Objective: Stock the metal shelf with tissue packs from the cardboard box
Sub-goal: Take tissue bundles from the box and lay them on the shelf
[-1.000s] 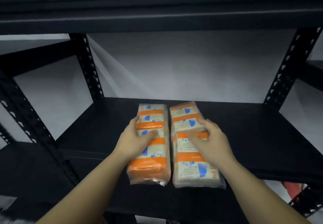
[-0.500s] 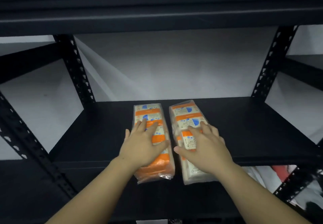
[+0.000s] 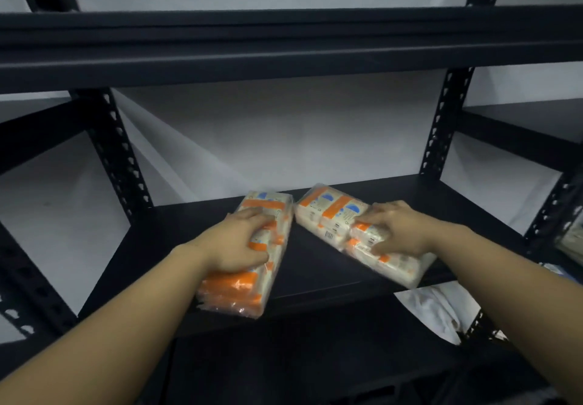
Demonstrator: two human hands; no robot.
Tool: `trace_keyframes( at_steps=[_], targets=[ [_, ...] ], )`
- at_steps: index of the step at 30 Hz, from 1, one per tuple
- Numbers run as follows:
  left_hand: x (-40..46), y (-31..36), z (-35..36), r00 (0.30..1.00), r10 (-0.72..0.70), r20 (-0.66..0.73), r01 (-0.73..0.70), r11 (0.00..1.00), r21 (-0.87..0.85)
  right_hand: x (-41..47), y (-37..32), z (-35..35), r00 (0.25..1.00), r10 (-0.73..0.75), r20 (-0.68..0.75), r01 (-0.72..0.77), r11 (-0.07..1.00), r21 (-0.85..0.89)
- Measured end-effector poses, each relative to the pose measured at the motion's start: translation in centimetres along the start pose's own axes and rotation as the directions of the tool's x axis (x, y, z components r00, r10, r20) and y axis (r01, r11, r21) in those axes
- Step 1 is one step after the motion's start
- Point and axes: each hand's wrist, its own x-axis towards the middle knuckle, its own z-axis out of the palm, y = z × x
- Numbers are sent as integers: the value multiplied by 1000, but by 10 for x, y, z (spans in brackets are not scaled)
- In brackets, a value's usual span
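Observation:
Two orange-and-white tissue packs in clear wrap lie on the black metal shelf. My left hand grips the left tissue pack across its top, fingers curled over its far side; its near end overhangs the shelf's front edge. My right hand grips the right tissue pack, which is turned at an angle, its far end pointing towards the left pack. The cardboard box is out of view.
A black shelf board runs overhead. Perforated black uprights stand at back left and back right. A white wall lies behind. Something white lies below the shelf at right.
Both hands went from lying flat on the packs to gripping them. The right pack has swung to a diagonal and shifted right; the packs' near ends have spread apart.

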Motion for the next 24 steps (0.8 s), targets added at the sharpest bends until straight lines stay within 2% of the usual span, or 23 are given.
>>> trace_keyframes(
  at_steps=[3, 7, 10, 12, 18, 20, 24],
  targets=[
    [14, 23, 7, 989, 110, -99, -110, 994, -2, -2, 12, 3, 997, 77, -24, -76, 997, 7],
    [37, 50, 25, 987, 128, -97, -131, 991, -26, -7, 46, 17, 983, 154, -101, -155, 988, 5],
    [55, 70, 33, 987, 134, -92, -135, 991, -11, -15, 78, 21, 976, 142, -164, -132, 989, 71],
    [69, 86, 35, 982, 161, -99, -161, 987, 6, -21, 98, 20, 980, 128, -150, -111, 987, 120],
    [117, 140, 49, 955, 286, -76, -283, 958, 49, -25, 138, 17, 981, 22, -192, 1, 993, 115],
    [133, 156, 59, 942, 329, -74, -321, 942, 94, -24, 136, 17, 969, -29, -247, 51, 995, 84],
    [154, 174, 70, 954, 296, -47, -289, 950, 121, -22, 125, 25, 953, -92, -289, 91, 996, -15]
  ],
)
